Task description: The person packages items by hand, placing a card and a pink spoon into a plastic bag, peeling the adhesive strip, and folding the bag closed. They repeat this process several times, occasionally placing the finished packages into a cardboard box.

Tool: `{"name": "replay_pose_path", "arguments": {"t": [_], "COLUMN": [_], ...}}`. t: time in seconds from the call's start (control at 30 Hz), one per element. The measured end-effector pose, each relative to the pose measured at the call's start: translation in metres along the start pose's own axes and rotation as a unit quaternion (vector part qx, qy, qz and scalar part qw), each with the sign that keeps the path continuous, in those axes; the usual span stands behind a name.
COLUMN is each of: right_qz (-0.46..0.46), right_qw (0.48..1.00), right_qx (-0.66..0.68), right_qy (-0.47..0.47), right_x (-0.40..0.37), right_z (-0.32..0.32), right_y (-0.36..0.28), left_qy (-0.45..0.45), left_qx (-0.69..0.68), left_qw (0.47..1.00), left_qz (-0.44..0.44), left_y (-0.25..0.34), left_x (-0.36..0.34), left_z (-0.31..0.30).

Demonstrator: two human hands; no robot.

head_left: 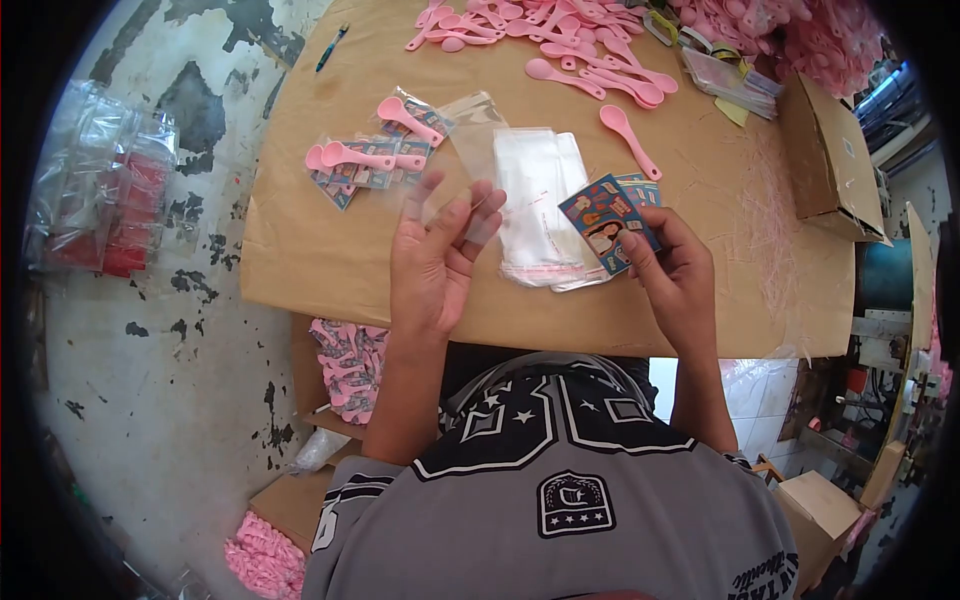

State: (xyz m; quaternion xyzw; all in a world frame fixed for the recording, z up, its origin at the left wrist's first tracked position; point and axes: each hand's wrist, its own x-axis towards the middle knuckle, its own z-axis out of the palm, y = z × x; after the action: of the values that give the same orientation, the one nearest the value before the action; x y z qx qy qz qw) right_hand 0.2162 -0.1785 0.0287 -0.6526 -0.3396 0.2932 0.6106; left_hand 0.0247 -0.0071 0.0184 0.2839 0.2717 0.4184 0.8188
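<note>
While left hand (440, 240) pinches clear bag (470, 215), right hand (672, 262) grips printed card (606, 222) above bag stack (540, 215).

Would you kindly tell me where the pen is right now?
In the head view, the pen lies on the left side of the table, near its edge, farther from the person than the pink spoons on printed cards.

Worn clothing: grey shirt, black-and-white graphics

Wearer is sporting a grey shirt (450, 535). A black panel (540, 450) is spanning the upper part, its white outlines enclosing large block shapes and stars (523, 416). A black shield badge (576, 504) is displaying a letter above four stars. Black and white stripes (352, 490) are marking the left sleeve. Dark lettering (765, 575), partly legible, is running along the right side.
</note>
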Motion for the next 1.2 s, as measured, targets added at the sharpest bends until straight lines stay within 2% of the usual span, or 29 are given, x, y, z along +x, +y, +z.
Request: {"name": "replay_pose_path", "arguments": {"t": [0.07, 0.13, 0.37, 0.47, 0.57, 0.67, 0.77, 0.87, 1.03, 1.17, 1.2], "right_qz": [-0.003, 0.036, 0.079, 0.083, 0.062, 0.046, 0.086, 0.064, 0.04, -0.003, 0.011], "right_qw": [1.0, 0.998, 0.988, 0.987, 0.995, 0.993, 0.985, 0.984, 0.988, 0.987, 0.987], "right_qx": [0.01, 0.039, 0.13, 0.129, 0.02, 0.019, 0.105, 0.163, 0.145, 0.158, 0.158], "right_qy": [-0.003, -0.017, -0.029, -0.052, -0.082, -0.109, -0.108, -0.042, -0.022, 0.01, -0.006], "right_x": [-0.001, -0.001, 0.003, 0.003, 0.004, 0.007, 0.006, 0.004, 0.003, 0.003, 0.002], "right_z": [0.007, 0.011, 0.018, 0.02, 0.015, 0.008, 0.007, 0.01, 0.024, 0.042, 0.044], "right_y": [-0.002, -0.004, -0.002, -0.003, -0.001, 0.012, -0.007, 0.003, -0.001, -0.002, -0.004], "left_qy": [-0.007, -0.03, -0.018, -0.018, -0.035, -0.06, -0.077, -0.081, -0.107, -0.108, -0.104], "left_qx": [0.007, 0.008, 0.002, 0.005, 0.015, 0.031, 0.039, 0.04, 0.044, 0.043, 0.04], "left_qw": [1.0, 1.0, 1.0, 1.0, 0.999, 0.997, 0.996, 0.996, 0.993, 0.993, 0.994], "left_qz": [-0.002, -0.005, -0.009, -0.014, -0.02, -0.021, -0.024, -0.008, -0.037, -0.022, -0.017], "left_y": [-0.005, -0.012, -0.022, -0.025, -0.028, -0.032, -0.035, -0.04, -0.045, -0.041, -0.04], "left_x": [0.0, 0.002, -0.004, -0.006, -0.007, -0.008, -0.008, -0.006, -0.011, -0.017, -0.018], "left_z": [-0.002, -0.005, 0.017, 0.025, 0.03, 0.034, 0.034, 0.031, 0.04, 0.046, 0.046]}}
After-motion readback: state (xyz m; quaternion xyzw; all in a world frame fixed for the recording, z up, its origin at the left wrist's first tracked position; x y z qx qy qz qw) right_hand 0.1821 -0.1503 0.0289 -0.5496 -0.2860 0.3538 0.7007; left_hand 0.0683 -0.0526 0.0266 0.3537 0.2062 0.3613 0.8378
